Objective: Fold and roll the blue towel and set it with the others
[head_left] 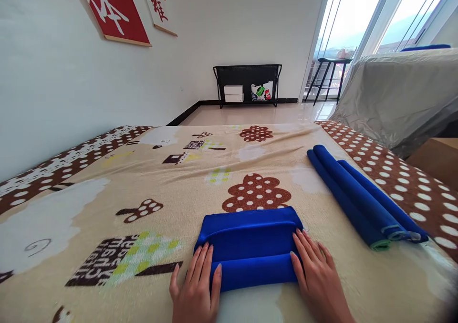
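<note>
A blue cloth (250, 242) lies folded into a thick roll on the patterned blanket (143, 189) right in front of me. My left hand (196, 285) presses flat on the roll's left end, fingers together. My right hand (315, 270) rests on its right end, fingers spread over the edge. Both hands touch the cloth without lifting it. To the right, three rolled blue cloths (358, 199) lie side by side, pointing away from me.
The blanket covers a wide flat surface with a brown dotted border (393, 175). A grey covered piece of furniture (397, 94) stands at the right. A black rack (246, 84) sits against the far wall, a stool (329, 75) by the window.
</note>
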The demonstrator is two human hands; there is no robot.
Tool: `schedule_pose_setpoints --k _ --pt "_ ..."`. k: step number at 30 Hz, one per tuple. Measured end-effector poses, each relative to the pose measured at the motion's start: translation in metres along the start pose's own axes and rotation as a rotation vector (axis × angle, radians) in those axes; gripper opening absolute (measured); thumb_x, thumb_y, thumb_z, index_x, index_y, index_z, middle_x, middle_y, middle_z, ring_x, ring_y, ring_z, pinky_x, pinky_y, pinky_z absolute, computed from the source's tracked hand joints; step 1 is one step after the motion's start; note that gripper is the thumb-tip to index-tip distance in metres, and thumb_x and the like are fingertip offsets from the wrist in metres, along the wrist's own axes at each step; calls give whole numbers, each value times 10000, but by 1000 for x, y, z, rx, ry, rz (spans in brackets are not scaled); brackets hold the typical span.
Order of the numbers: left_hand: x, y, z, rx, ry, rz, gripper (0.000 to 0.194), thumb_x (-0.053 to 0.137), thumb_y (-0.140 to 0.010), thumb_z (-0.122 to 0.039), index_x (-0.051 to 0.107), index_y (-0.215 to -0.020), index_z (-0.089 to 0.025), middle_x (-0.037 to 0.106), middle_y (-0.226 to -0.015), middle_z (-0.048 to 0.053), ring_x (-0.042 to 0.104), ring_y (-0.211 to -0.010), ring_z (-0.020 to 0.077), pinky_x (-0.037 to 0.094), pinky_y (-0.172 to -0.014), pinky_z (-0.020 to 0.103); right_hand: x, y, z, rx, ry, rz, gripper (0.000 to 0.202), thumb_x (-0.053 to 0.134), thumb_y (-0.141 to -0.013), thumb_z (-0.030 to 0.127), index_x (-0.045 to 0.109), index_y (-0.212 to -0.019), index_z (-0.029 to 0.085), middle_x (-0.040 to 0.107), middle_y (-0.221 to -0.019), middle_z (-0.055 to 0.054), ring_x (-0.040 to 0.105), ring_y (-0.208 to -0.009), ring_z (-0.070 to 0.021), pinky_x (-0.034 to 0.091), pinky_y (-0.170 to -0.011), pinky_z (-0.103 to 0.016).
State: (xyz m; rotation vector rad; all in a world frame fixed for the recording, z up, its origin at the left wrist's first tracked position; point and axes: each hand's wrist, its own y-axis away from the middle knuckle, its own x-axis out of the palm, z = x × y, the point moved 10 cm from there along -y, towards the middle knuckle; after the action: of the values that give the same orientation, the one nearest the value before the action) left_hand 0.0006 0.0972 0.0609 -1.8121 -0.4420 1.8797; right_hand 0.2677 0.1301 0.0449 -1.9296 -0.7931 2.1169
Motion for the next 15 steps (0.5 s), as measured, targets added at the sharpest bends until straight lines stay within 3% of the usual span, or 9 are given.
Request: schedule_pose_setpoints --k 4,7,9,11,13,15 --pt "-6 0 -4 -46 -33 -51 385 417 -983 -268 589 -1311 -164 655 -1318 147 667 -1115 246 -14 -1186 574 -6 -3 8 53 31 -23 455 392 -983 318 586 -1338 110 578 -1392 -130 542 -1296 -300 184 -1146 -541" --pt "-6 -8 -26 55 -6 -63 388 400 -961 -159 596 -1296 -145 675 -1293 122 668 -1118 208 -24 -1207 525 -7 -9 30 63 -11 -25 426 394 -954 236 631 -1283 105 599 -1362 -148 545 -1297 -290 152 -1167 -534" --pt "-2 -16 -51 181 33 -36 416 392 -943 -116 588 -1310 -137 676 -1301 78 643 -1165 168 64 -1221 420 -3 -15 54 34 -94 4 424 390 -936 191 647 -1270 145 615 -1354 -97 548 -1298 -237 217 -1165 -452" --pt "4 -26 -75 266 65 11 416 391 -952 -142 589 -1318 -139 660 -1328 50 615 -1212 148 235 -1167 345 3 -22 77 -12 -179 48 437 396 -926 175 639 -1289 186 612 -1365 -42 556 -1289 -192 303 -1124 -377" --pt "11 -36 -89 280 81 77 413 390 -970 -191 588 -1330 -148 630 -1367 42 595 -1244 153 374 -1068 341 9 -29 91 -34 -231 106 450 394 -937 185 611 -1330 216 584 -1397 -8 551 -1292 -176 353 -1089 -351" --pt "18 -42 -94 262 96 146 425 389 -980 -219 565 -1362 -164 589 -1411 31 575 -1275 168 432 -1023 364 13 -34 89 1 -250 164 442 381 -969 235 584 -1362 240 548 -1430 9 527 -1320 -184 355 -1099 -373"
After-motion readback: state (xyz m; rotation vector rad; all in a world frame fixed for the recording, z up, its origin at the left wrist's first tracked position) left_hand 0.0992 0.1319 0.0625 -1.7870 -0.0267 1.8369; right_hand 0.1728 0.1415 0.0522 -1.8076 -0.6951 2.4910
